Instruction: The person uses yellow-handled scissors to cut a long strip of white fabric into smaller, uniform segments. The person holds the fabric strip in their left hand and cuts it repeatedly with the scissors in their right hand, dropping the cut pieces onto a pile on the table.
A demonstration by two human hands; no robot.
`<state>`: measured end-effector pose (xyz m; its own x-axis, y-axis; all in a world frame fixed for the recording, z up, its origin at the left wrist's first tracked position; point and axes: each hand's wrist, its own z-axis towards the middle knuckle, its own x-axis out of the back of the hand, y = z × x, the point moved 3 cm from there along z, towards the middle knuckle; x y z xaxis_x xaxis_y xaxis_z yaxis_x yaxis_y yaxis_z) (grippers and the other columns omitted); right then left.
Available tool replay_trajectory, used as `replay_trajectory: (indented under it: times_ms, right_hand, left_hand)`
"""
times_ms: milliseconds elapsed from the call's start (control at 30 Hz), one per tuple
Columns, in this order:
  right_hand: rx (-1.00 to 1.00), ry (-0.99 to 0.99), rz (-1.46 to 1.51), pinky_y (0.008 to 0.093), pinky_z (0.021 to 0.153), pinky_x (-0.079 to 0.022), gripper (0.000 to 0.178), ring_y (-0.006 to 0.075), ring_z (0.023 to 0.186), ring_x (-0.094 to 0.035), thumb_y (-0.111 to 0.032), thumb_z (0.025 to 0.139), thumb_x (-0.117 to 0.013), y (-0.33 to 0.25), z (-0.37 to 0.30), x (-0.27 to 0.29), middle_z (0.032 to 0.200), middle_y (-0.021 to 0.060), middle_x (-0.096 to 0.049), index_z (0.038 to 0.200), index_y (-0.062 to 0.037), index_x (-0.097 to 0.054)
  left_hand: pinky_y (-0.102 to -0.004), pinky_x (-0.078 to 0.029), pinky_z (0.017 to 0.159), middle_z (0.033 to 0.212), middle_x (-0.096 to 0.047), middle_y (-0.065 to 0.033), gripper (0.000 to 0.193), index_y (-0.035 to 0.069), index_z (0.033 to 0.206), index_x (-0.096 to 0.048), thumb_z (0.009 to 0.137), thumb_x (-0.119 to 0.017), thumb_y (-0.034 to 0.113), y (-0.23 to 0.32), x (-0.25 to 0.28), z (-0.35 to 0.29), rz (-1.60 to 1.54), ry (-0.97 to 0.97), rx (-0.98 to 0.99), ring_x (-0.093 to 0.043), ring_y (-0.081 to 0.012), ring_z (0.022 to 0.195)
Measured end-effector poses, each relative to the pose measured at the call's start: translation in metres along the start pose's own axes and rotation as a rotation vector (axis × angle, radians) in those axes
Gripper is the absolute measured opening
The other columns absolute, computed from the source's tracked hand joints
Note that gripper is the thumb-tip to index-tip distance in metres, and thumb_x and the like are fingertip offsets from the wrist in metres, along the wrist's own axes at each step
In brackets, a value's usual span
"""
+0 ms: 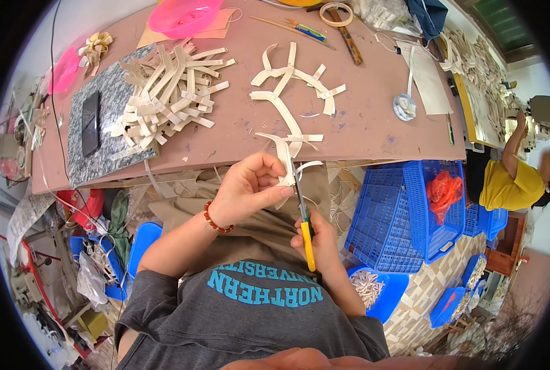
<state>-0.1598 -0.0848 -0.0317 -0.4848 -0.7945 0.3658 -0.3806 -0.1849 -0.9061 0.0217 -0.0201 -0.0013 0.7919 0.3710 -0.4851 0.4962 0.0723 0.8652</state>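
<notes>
Scissors (304, 216) with yellow handles sit clamped in the right hand (319, 243), blades up. Left hand (250, 185) pinches a cream strip (285, 161) near the table's (361, 123) edge; it looks light, springy, best held beside the cut.

You get bright, even daylight across the whole scene, strongest at the upper right beyond the counter (373, 123), where pale surfaces wash out. Shadows are soft and short under the pale strips (164, 92). The fisheye bends the counter edge and leaves a black rim at the corners. The centre is sharp; detail smears toward the edges.
</notes>
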Motion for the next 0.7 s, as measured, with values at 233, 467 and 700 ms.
replay_trajectory:
  times_ms: [233, 467, 700]
  right_hand:
    - [0.012, 0.026, -0.149, 0.0385, 0.051, -0.043, 0.052, 0.0339, 0.056, -0.056, -0.034, 0.060, -0.081, -0.025, 0.005, 0.006, 0.059, 0.0115, -0.052, 0.084, -0.0037, -0.046]
    - [-0.014, 0.026, -0.165, 0.0384, 0.051, -0.043, 0.053, 0.0344, 0.056, -0.056, -0.035, 0.060, -0.081, -0.025, 0.005, 0.006, 0.059, 0.0119, -0.052, 0.084, -0.0036, -0.046]
    - [0.002, 0.037, -0.138, 0.0380, 0.051, -0.043, 0.052, 0.0342, 0.055, -0.056, -0.035, 0.060, -0.081, -0.023, 0.005, 0.007, 0.058, 0.0115, -0.052, 0.084, -0.0039, -0.047]
  left_hand:
    - [-0.0195, -0.049, 0.070, 0.090, -0.056, -0.0011, 0.020, 0.002, 0.091, -0.050, 0.079, -0.066, -0.001, -0.004, 0.006, -0.001, 0.034, -0.004, -0.004, -0.057, -0.0062, 0.081]
    - [-0.0204, -0.049, 0.071, 0.086, -0.058, -0.0017, 0.020, 0.002, 0.089, -0.051, 0.077, -0.066, -0.003, -0.004, 0.008, -0.001, 0.050, -0.038, 0.057, -0.058, -0.0072, 0.081]
    - [-0.0218, -0.050, 0.071, 0.093, -0.059, -0.0053, 0.023, 0.002, 0.092, -0.051, 0.077, -0.066, -0.005, 0.001, 0.001, -0.002, 0.064, -0.010, 0.004, -0.058, -0.0085, 0.084]
